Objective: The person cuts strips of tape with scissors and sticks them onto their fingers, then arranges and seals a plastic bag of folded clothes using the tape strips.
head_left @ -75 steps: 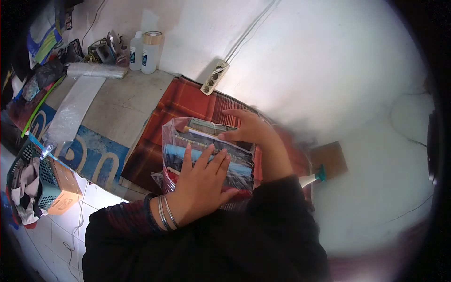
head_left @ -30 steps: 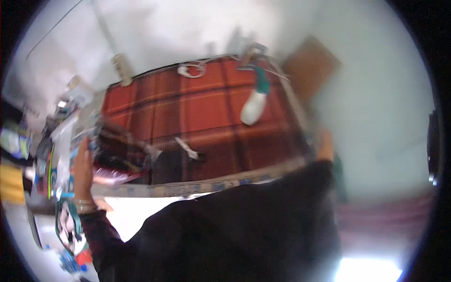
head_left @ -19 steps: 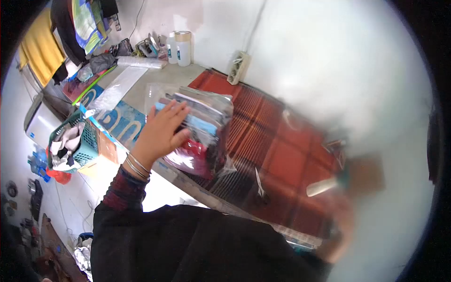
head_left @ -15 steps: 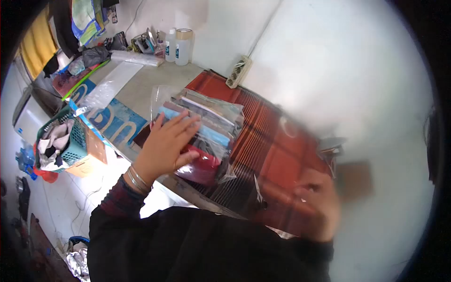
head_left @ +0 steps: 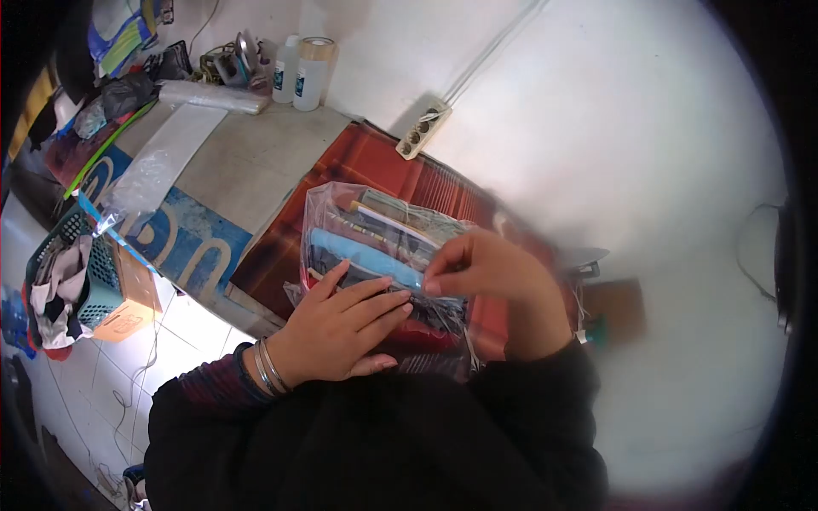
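Note:
A clear plastic bag (head_left: 322,204) of folded cloth lies on the red and black striped cloth covering the table. Through the plastic show a light blue folded cloth (head_left: 358,252), a red one, and dark, grey and patterned layers. My left hand (head_left: 345,328), with silver bangles at the wrist, rests flat on the near left part of the bag, fingers spread. Above the bag's right side, my right hand (head_left: 486,272) is bent inward with thumb and fingertips pinched together. Whatever may be between those fingertips is too small to make out.
A white power strip (head_left: 423,128) lies against the wall. Two bottles (head_left: 308,81) with a tape roll on one stand at the back, near a plastic roll (head_left: 213,96). A green basket (head_left: 100,281) of cloth stands left of the table. A cardboard piece (head_left: 615,308) is at right.
My right hand has come from the table's right side to over the bag, its fingers now pinched. My left hand stays spread on the bag. The camera view has shifted.

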### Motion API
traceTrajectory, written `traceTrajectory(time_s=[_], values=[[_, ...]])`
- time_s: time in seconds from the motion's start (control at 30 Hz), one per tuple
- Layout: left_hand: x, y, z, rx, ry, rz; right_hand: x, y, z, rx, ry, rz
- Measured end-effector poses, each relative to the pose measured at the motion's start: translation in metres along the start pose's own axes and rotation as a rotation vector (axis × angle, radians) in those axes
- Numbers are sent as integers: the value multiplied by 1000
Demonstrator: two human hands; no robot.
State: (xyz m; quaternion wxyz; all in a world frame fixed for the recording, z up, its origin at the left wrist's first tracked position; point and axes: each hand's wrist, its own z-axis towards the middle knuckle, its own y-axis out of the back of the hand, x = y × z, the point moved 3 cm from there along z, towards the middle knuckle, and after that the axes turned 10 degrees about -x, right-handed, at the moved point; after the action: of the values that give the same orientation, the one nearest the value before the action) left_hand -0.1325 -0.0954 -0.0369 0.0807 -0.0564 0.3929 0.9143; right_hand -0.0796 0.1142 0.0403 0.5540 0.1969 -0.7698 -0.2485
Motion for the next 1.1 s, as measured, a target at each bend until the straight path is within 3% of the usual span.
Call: traceTrajectory(time_s=[0.07, 0.1, 0.17, 0.2, 0.27, 0.7, 0.8, 0.97, 1.1], values=[[3, 0, 0, -12, -17, -12, 15, -11, -10, 240, 15, 183], [4, 0, 0, -11, -21, -18, 14, -12, -7, 236, 8, 185], [4, 0, -1, -6, -29, -30, 10, -3, 3, -49, 103, -82], [4, 0, -1, -22, -26, -45, 10, -2, 4, -53, 98, -80], [5, 1, 0, -41, -26, -57, 7, 5, 7, -199, -39, -91], [2, 1, -2, -39, -5, -69, -6, -5, 12, -366, -28, -55], [1, 2, -2, -40, -1, -70, -6, -11, 9, -412, -79, -155], [0, 2, -3, -35, 12, -77, 1, -27, -3, -652, 157, -487], [-1, 4, -3, -51, 12, -83, 6, -28, -10, -720, 208, -598]])
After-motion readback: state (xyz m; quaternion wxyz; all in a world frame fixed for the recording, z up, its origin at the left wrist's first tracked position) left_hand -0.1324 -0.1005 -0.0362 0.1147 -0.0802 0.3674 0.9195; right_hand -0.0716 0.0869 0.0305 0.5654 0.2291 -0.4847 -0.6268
